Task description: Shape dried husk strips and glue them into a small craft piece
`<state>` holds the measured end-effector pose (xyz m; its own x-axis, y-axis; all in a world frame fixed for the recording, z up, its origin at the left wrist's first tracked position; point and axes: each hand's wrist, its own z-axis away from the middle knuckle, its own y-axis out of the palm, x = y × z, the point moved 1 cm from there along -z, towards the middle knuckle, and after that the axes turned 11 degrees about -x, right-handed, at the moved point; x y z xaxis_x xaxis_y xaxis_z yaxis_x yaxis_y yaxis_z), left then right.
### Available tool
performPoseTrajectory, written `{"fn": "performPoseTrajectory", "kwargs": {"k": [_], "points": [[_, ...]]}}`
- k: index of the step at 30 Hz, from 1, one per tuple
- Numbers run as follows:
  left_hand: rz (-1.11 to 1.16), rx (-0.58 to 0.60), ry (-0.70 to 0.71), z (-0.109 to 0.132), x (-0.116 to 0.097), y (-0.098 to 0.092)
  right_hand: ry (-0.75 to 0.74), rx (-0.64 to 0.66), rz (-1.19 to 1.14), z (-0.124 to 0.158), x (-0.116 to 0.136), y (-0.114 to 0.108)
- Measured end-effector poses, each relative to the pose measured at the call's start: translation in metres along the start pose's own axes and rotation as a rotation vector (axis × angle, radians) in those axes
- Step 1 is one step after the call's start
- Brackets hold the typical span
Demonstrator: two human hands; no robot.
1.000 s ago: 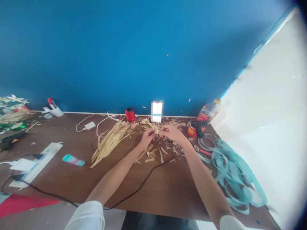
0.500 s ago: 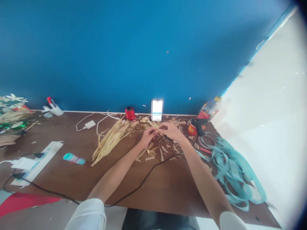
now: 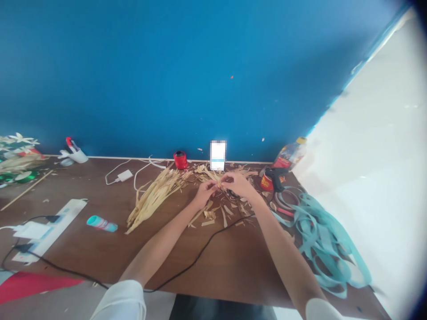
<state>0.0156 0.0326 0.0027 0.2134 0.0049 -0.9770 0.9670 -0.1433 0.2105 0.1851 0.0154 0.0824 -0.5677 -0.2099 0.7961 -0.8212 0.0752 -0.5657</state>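
Fingertips of the left hand [image 3: 204, 192] and the right hand [image 3: 238, 183] are pinched together on a small pale piece [image 3: 219, 184], held between the two hands over the litter; its shape is too small to make out. Good handling here probably means a light pinch close to the spot being worked, one hand steadying while the other makes small adjustments, since dry, papery material could split. Nearer the body, a black cable [image 3: 227, 227] crosses the table [image 3: 233, 266] between the forearms, worth keeping clear of both wrists. Loose scraps [image 3: 209, 214] lie just below the hands, with a husk bundle [image 3: 151, 202] to the left. Farther back stand a red spool [image 3: 180, 162] and a lit screen [image 3: 218, 155] before the blue wall [image 3: 213, 80].
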Motion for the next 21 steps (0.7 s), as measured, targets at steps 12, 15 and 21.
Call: {"fn": "performPoseTrajectory", "kwargs": {"k": [12, 15, 21], "points": [[-0.022, 0.024, -0.002, 0.001, -0.003, 0.001, -0.065, -0.009, 0.064, 0.003, 0.012, 0.001], [-0.015, 0.030, -0.006, 0.002, -0.004, 0.002, -0.069, 0.001, 0.064, 0.003, 0.011, 0.000], [0.022, -0.001, -0.020, 0.000, 0.000, -0.001, -0.061, 0.028, 0.042, 0.001, 0.008, -0.007]]}}
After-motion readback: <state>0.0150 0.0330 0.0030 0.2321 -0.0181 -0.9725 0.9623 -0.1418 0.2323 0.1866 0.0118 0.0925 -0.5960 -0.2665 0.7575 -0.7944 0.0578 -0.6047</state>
